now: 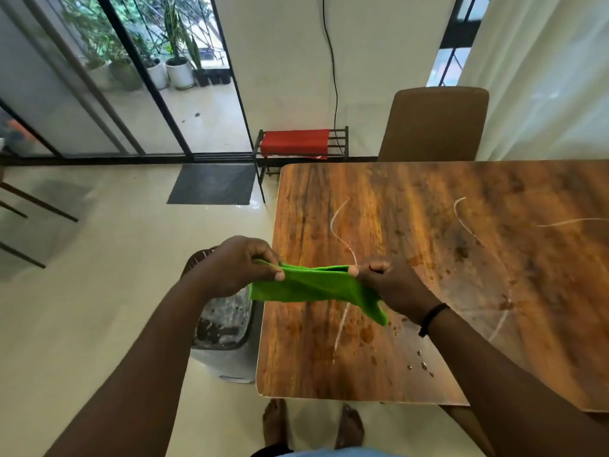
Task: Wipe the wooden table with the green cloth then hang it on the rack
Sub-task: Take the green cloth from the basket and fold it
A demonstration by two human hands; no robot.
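At the far left, glass sliding doors [99,77] show potted plants [178,70] outside, and a dark doormat [212,183] lies on the pale floor. Below it, a grey bin [227,328] stands just beside the table's left edge. The left hand [239,263] pinches one end of the green cloth [316,286], fingers [278,275] closed on the fabric. The cloth stretches in the air between both hands, over the table's left edge. Behind, against the wall, a metal rack [336,145] carries a red cloth [295,142]. The right hand [392,283], a black band at its wrist, grips the cloth's other end with curled fingers. The wooden table [461,258] shows water droplets and pale streaks. A brown chair [435,123] stands behind it.
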